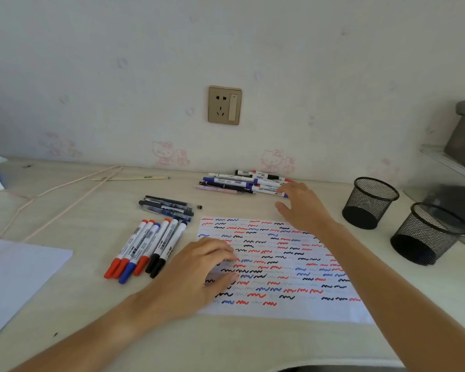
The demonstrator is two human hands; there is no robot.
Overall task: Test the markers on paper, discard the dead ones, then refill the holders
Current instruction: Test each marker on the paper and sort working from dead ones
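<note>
Left hand (pixel 199 267) on paper (pixel 293 285) — flat

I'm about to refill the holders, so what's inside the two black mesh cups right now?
The nearer mesh cup and farther mesh cup show no markers above their rims; their dark bottoms cannot be made out.
</note>
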